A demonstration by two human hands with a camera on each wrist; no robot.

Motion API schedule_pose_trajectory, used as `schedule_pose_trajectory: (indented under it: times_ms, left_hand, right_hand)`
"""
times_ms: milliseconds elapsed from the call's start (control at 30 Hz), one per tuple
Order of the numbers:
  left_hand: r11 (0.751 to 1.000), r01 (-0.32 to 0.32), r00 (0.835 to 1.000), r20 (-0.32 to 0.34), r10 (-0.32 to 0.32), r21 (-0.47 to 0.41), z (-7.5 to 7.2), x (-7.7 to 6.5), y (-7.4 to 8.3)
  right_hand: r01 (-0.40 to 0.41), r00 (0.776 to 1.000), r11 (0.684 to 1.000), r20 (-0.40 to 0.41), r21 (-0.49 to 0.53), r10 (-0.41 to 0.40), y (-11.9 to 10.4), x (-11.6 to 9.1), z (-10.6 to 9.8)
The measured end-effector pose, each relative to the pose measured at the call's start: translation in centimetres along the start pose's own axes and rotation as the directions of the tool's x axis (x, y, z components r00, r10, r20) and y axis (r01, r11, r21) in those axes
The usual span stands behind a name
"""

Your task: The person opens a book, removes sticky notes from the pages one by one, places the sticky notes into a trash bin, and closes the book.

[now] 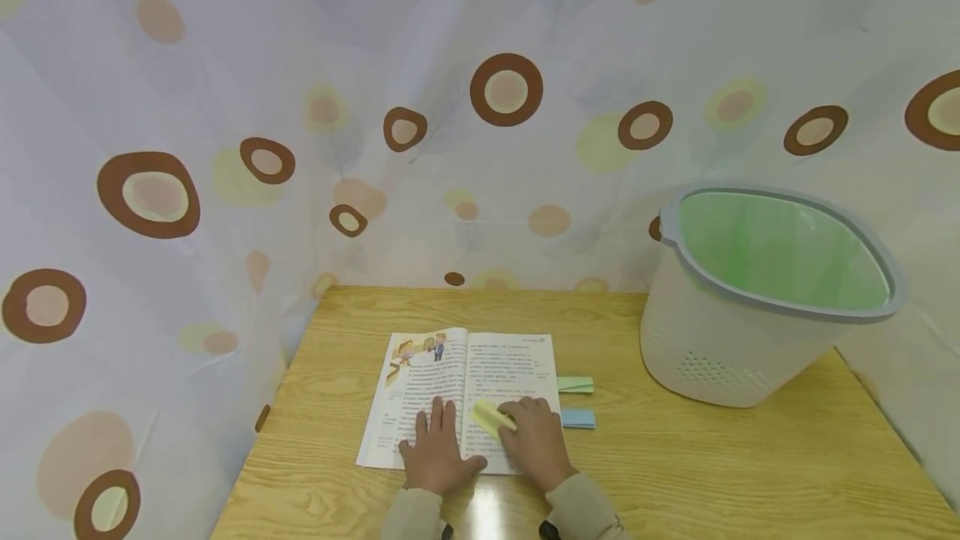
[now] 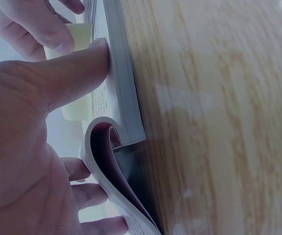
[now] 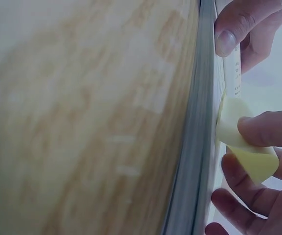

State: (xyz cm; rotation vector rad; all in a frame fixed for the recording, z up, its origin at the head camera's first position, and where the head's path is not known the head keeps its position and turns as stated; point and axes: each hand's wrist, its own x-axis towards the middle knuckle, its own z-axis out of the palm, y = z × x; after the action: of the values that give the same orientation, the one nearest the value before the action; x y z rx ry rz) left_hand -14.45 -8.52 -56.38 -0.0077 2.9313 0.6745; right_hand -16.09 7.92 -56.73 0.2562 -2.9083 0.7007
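An open book of printed text lies on the table, a cartoon picture on its left page. My left hand rests across the lower pages with fingers spread, its thumb pressing the right page near the bottom edge. Between thumb and fingers my right hand pinches a yellow sticky note over the right page. The right wrist view shows this sticky note curled, with one end bent back at the fingers. Green and blue sticky notes stick out from the book's right edge.
A white laundry basket with a grey rim and green inside stands on the right of the wooden table. Behind and beside the table hangs a white sheet with brown and yellow circles.
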Motion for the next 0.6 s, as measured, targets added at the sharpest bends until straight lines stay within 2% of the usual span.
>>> schedule_pose_trajectory:
  times_ms: [400, 600]
  left_hand:
    - [1.000, -0.005, 1.000, -0.003, 0.005, -0.002, -0.13, -0.14, 0.02]
    - [1.000, -0.004, 1.000, -0.005, 0.004, -0.004, -0.09, -0.23, 0.00]
  right_hand:
    - [-0.031, 0.999, 0.996, 0.031, 0.081, 0.029, 0.34, 0.56, 0.03]
    - [-0.085, 0.995, 0.989, 0.053, 0.123, 0.079, 0.38, 0.54, 0.00]
